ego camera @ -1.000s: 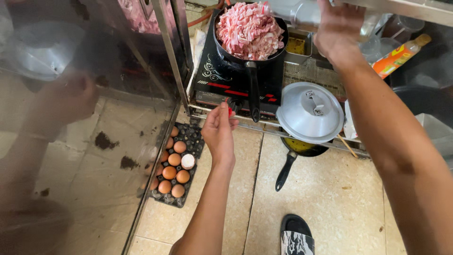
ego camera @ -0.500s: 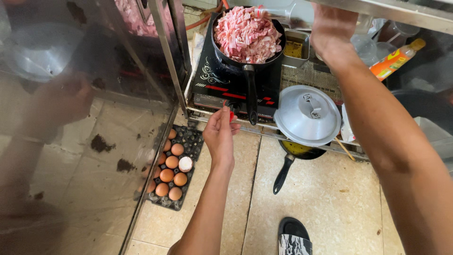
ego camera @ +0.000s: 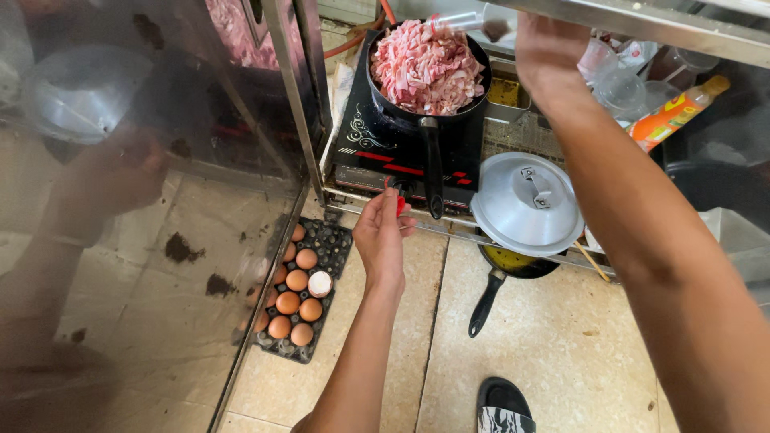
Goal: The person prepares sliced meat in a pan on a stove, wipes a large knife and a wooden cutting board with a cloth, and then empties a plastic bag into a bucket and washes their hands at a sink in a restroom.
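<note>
**Left hand pinches a small red thing at the cooker's edge; right hand is up at the shelf**

The left hand [ego camera: 383, 236] is at the front edge of the black induction cooker [ego camera: 401, 148], its grip closed to a pinch on a small red object [ego camera: 399, 204]; what that object is cannot be told. The right hand [ego camera: 549, 48] is raised beside the black pan of raw sliced meat [ego camera: 425, 68], which sits on the cooker. It touches the underside of a metal shelf [ego camera: 642, 20], and its fingers are hidden, so its grip cannot be told. A round metal lid [ego camera: 527, 204] rests just right of the cooker, over a yellow frying pan [ego camera: 501, 269]. On the tiled floor [ego camera: 553, 353], a tray of brown eggs [ego camera: 301, 285] lies just left of the left wrist.
</note>
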